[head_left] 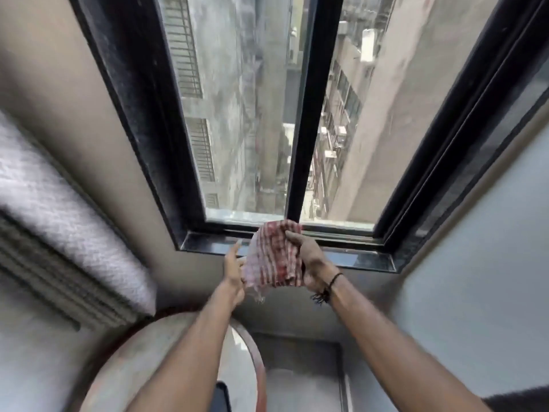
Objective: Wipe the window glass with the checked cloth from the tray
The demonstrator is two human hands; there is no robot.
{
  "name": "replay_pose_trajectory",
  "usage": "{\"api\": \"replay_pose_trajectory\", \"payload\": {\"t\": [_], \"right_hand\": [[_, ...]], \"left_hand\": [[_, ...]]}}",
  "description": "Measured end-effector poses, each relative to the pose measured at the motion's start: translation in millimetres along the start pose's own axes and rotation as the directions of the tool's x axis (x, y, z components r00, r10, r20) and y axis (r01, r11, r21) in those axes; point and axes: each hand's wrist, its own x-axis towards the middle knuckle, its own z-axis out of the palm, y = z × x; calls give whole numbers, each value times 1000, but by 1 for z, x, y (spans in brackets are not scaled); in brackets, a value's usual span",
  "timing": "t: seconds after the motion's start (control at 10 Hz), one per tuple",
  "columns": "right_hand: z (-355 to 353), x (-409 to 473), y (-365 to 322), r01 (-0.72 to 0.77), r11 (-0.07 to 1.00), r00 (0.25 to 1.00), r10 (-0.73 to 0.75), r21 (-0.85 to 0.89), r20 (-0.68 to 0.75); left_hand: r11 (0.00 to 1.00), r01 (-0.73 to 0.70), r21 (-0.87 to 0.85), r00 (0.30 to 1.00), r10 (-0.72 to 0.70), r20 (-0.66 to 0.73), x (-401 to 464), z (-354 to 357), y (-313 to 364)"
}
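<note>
The right hand (309, 260) has its grip closed on the checked cloth (273, 257), low centre of frame. The left hand (234, 267) is open beside it. The window glass (237, 114) lies directly above, closer to the right hand.

Two bare forearms reach toward a black-framed window, where the right hand (309, 260) grips a red-and-white checked cloth (274, 257) bunched just in front of the sill (356, 258). The left hand (233, 270), fingers spread, touches the cloth's left edge. A dark cord bracelet (332, 282) circles the right wrist. The cloth hangs at the foot of the window's central black mullion (309, 114), with streaked window glass (234, 114) to the left of it and grey apartment blocks visible outside. A round tray (142, 352) with a reddish rim lies below the left forearm. A pale ribbed unit (59, 233) is mounted on the left wall.
</note>
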Motion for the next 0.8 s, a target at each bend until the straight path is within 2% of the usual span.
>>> {"api": "replay_pose_trajectory", "payload": {"t": [0.1, 0.2, 0.3, 0.4, 0.5, 0.6, 0.7, 0.8], "right_hand": [[40, 14, 106, -231, 973, 973, 230, -26, -20], [63, 22, 181, -314, 938, 948, 300, -146, -106], [85, 25, 294, -360, 853, 932, 308, -377, -194], [90, 29, 363, -421, 756, 906, 374, -501, -198], [88, 51, 451, -491, 695, 868, 443, -525, -224], [86, 63, 484, -502, 669, 862, 433, -547, -261], [76, 73, 497, -517, 655, 856, 409, -551, -317], [68, 66, 479, -476, 658, 878, 319, -583, -356]], "left_hand": [[978, 136, -158, 985, -151, -87, -14, -103, -80], [973, 179, -148, 958, -206, -200, -26, -168, -131], [950, 273, -148, 865, -310, -394, -44, -253, -210], [923, 357, -141, 786, -379, -488, -51, -294, -260], [902, 416, -119, 706, -403, -582, -42, -331, -327], [887, 458, -59, 681, -392, -619, -28, -342, -356], [857, 508, 86, 654, -319, -686, -22, -342, -373], [826, 507, 246, 682, -210, -700, -32, -333, -361]]}}
